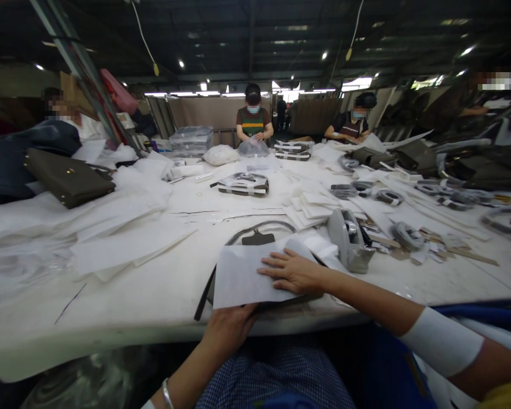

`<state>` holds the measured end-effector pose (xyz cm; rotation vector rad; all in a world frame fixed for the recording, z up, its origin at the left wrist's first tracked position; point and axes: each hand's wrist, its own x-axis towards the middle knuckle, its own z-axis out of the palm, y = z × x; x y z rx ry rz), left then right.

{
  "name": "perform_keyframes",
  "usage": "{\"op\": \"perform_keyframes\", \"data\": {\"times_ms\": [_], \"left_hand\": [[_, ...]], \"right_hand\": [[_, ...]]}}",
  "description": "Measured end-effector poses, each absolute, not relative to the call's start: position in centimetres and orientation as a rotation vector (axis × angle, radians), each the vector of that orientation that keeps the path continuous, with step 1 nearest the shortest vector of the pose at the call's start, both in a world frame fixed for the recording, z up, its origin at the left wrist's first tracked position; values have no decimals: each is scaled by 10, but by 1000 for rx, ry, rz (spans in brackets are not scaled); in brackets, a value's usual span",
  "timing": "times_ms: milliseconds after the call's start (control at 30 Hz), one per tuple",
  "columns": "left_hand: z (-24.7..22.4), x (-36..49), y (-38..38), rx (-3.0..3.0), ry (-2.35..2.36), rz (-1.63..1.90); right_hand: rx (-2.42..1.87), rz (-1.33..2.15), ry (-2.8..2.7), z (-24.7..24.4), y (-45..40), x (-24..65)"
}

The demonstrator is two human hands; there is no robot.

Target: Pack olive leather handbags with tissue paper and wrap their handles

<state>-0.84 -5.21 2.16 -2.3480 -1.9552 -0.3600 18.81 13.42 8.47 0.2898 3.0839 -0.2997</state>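
A sheet of white paper (238, 272) lies over a dark olive handbag (210, 287) at the table's near edge. Behind the paper, the bag's wrapped handle (262, 224) arches up, with a dark tag-like flap (258, 237) inside the arch. My right hand (296, 272) rests flat on the paper, fingers spread. At the bag's front edge is my left hand (230, 326); its fingers go in under the paper and bag and are hidden. Just right of the bag stands a grey tape dispenser (349, 241).
White sheets (123, 244) spread over the left of the table (145, 301). An olive handbag (70, 176) lies at far left, and a wrapped bag (243, 184) sits ahead. Coiled wrapped straps (389, 197) and paper scraps fill the right. Co-workers (254, 122) work across the table.
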Motion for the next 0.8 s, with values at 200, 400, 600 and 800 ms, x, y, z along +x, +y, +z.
{"op": "perform_keyframes", "data": {"times_ms": [200,400,600,800], "left_hand": [[16,-10,-57,-2321,-1880,-409],[62,9,-69,-2370,-1708,-572],[89,5,-13,-2421,-1624,-681],[34,-18,10,-2453,-1869,-601]], "right_hand": [[229,-283,3119,76,135,191],[259,-315,3098,71,137,195],[190,-298,3096,65,150,188],[293,-508,3213,51,149,194]]}}
